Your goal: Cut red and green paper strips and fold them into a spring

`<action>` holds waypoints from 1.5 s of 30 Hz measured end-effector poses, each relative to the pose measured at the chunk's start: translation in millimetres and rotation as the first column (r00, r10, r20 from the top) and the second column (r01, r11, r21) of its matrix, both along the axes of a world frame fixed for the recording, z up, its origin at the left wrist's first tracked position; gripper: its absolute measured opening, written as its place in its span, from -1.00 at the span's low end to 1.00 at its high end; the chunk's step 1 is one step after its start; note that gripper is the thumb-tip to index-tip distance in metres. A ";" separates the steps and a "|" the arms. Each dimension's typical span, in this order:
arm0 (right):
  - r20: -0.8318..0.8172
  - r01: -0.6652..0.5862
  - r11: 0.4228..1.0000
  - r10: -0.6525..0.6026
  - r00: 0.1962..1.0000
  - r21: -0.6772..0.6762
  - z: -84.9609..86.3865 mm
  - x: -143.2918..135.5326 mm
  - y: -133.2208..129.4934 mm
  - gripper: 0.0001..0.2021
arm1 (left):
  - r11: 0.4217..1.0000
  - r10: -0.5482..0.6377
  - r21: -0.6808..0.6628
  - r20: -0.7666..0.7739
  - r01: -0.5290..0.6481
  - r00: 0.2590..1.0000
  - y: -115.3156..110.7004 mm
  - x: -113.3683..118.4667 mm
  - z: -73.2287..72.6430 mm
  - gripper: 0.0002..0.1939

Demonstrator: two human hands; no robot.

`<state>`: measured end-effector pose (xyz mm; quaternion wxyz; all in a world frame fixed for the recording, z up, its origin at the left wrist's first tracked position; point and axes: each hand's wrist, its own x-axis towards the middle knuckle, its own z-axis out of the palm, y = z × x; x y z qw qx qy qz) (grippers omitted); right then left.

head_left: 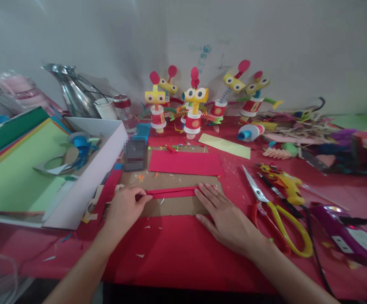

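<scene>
A narrow folded strip of red paper (pixel 172 192) lies across a piece of brown cardboard (pixel 177 207). At the strip's left end, my left hand (pixel 128 207) pinches it between thumb and fingers. My right hand (pixel 224 215) rests flat on the strip's right end, its fingers stretched out and the thumb apart on the cardboard's edge. Just beyond the strip is a larger sheet of red paper (pixel 186 163). Small paper scraps are scattered around the cardboard.
Scissors (pixel 261 198), a yellow glue gun (pixel 289 188) and a purple power strip (pixel 348 232) lie to the right. A white box (pixel 88 181) with coloured paper stands left. Several paper-cup figures (pixel 192 122) line the wall, near a glue bottle (pixel 251 132) and a glass jar (pixel 125 114).
</scene>
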<state>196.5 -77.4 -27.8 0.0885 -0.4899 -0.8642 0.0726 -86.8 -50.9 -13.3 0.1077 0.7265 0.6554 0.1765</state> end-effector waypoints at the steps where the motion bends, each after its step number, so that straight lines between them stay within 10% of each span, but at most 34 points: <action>1: 0.003 0.003 1.000 -0.003 1.000 -0.001 -0.1 -0.1 0.0 -0.41 | 1.000 0.009 0.015 0.005 -0.009 1.000 -1.4 -3.4 -0.2 -0.77; 14: 0.011 0.013 1.000 -0.013 1.000 0.027 -2.7 -0.7 0.8 -0.42 | 0.976 0.204 0.085 -0.034 -0.201 0.978 -12.6 -20.9 -3.2 -0.94; 18: 0.004 0.017 1.000 -0.017 1.000 0.020 -1.4 -1.3 0.3 -0.43 | 0.922 0.321 0.298 -0.240 -0.246 0.916 -22.5 4.0 20.2 -0.57; 23: -0.042 0.013 1.000 -0.012 0.999 0.015 -1.6 -2.2 -1.1 -0.42 | 0.965 -0.168 0.169 -0.185 0.200 0.968 -3.3 71.7 31.2 -0.76; 28: -0.159 -0.013 0.999 0.006 0.987 -0.044 -1.1 5.4 3.7 -0.51 | 0.962 -0.257 0.065 -0.131 0.267 0.958 29.4 115.3 1.0 -0.90; 37: -0.430 0.165 0.951 -0.268 0.862 -0.262 24.4 5.2 54.7 -0.85 | 0.951 -0.309 0.023 0.081 0.308 0.948 41.3 91.1 -1.0 -0.93; 45: -0.738 -0.029 0.827 -0.484 0.470 -0.561 14.3 -11.7 61.1 -0.89 | 0.905 -0.415 0.151 0.109 0.397 0.903 39.0 85.7 18.1 -0.79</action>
